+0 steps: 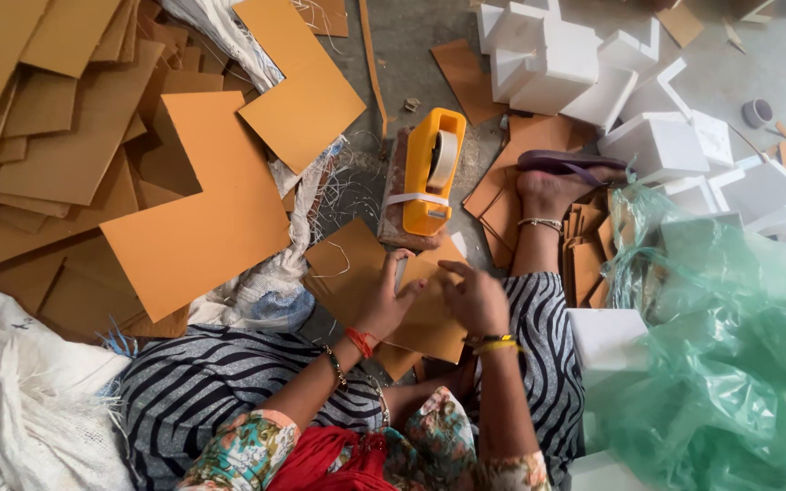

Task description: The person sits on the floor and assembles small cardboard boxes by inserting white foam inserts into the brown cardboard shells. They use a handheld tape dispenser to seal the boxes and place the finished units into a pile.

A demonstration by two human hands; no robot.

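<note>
My left hand (391, 298) and my right hand (471, 295) rest side by side on a flat brown cardboard piece (357, 273) lying over my lap. Left fingers curl onto its top edge; right fingers press on its surface. Just beyond the card stands a yellow tape dispenser (433, 171) with a roll of tape, sitting on a brick (397, 195). My foot in a purple sandal (552, 182) lies to the right of the dispenser.
Many L-shaped cardboard cutouts (202, 209) are heaped to the left. White foam blocks (593, 82) pile at the upper right. A green plastic bag (730, 355) fills the right side. White woven sacks (20, 391) lie at the lower left.
</note>
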